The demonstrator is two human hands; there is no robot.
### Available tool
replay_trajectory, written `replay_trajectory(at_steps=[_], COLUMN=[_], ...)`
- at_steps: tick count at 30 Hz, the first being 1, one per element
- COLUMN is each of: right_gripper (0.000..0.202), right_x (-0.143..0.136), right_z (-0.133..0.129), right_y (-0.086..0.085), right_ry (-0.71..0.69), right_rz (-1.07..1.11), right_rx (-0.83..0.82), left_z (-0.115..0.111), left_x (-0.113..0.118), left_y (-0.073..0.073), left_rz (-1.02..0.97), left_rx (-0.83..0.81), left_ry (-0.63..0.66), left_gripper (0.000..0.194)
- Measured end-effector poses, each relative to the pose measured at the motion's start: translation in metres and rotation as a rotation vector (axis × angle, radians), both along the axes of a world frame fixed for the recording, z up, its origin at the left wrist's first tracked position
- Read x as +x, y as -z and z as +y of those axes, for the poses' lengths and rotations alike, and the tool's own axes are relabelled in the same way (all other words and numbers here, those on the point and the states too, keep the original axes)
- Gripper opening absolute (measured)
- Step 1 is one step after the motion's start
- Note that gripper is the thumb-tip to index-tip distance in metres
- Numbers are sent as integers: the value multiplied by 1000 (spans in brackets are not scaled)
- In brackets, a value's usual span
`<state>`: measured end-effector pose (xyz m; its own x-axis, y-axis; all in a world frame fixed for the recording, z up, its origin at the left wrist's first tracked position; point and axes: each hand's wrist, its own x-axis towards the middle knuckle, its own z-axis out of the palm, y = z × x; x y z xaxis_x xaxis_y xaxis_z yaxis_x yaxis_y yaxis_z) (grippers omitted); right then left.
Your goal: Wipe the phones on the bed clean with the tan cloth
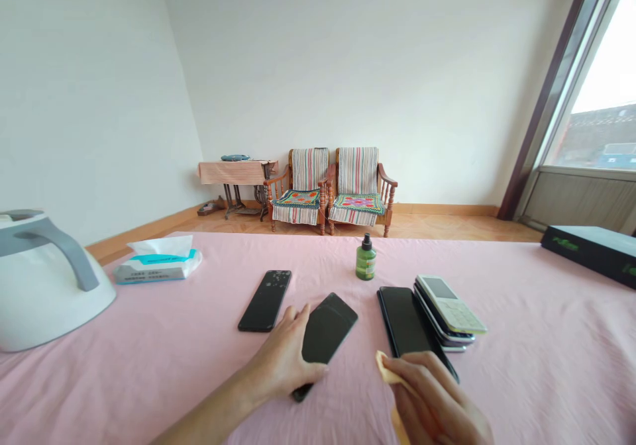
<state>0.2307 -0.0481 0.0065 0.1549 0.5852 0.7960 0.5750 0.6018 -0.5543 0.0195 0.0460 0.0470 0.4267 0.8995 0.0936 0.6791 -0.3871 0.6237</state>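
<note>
We're seeing the left hand (283, 359) gripping the phone (330, 326) across its width, fingers on the left edge, thumb pressing low on the right. The phone is slanting, its long axis running from near left to far right, dark screen facing up; whether it's resting on the tablecloth (199, 346), we aren't able to tell. And over on the right, the right hand (442, 392) is pinching a yellow cloth (390, 371), the cloth hanging apart from the phone, just right of its lower half. So the left hand is doing the touching, the right is keeping the wider gap, with the phone lying to its left. Beyond it we're spotting a black phone (405, 316), its near end partly hiding behind the right hand.
</note>
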Motion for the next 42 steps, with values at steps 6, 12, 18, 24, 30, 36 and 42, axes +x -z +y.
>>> replay_trajectory(at_steps=[6, 12, 18, 24, 30, 36, 42], right_gripper=[18, 18, 17, 17, 16, 17, 20], right_x=[3, 5, 8, 10, 4, 5, -4], right_z=[-3, -4, -5, -5, -6, -6, 4], right_y=[-6, -8, -8, -12, -16, -13, -7], right_ry=[-40, -40, -31, -16, 8, -3, -67], right_rz=[-4, -25, -109, -190, -143, -123, -278], right_rx=[-41, -116, -155, -190, -214, -247, -395], left_z=[-5, -7, 1, -1, 2, 1, 4], left_x=[1, 1, -1, -2, -5, -5, -11], left_y=[-5, 6, 7, 7, 16, 17, 19], left_rz=[-219, -247, -266, -299, -280, -192, -98], left_rx=[-289, -418, -428, -452, -370, -90, 64], left_ry=[125, 82, 115, 107, 81, 71, 160], left_gripper=[49, 48, 40, 58, 61, 39, 80])
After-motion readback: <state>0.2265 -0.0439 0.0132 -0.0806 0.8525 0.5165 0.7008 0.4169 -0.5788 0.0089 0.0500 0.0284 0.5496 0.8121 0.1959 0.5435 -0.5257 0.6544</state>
